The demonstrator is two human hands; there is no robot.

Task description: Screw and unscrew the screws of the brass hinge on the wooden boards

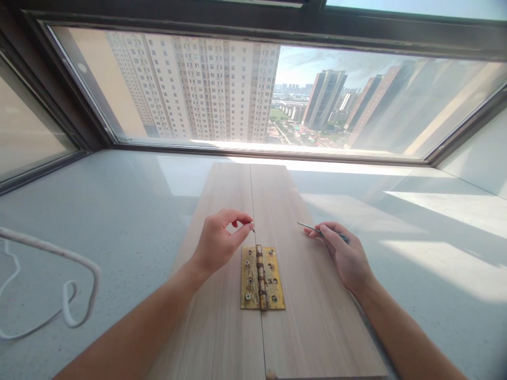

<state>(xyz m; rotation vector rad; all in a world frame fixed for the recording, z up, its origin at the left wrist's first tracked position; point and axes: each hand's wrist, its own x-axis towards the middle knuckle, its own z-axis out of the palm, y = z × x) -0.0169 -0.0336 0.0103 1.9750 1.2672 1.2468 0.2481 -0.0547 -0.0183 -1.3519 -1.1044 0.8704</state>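
Observation:
A worn, rust-stained brass butt hinge point(260, 278) lies opened flat across the seam between two pale wooden boards point(227, 338). Several screw heads show in its left leaf; on the right leaf there are screw heads at top and bottom and dark holes between. Just above the hinge, my left hand point(222, 235) pinches a small screw point(254, 229) between thumb and fingertip, mostly covered by the fingers. Off to the right, over the right board, my right hand point(344, 253) grips a thin screwdriver point(311, 228), its metal shaft pointing left and its dark handle partly hidden.
Both boards rest on a pale, glossy sill point(130, 211) that runs up to a dark-framed window point(269, 154). A white cable point(85, 264) curls at the left. Bands of sunlight cross the right side; tall buildings stand outside.

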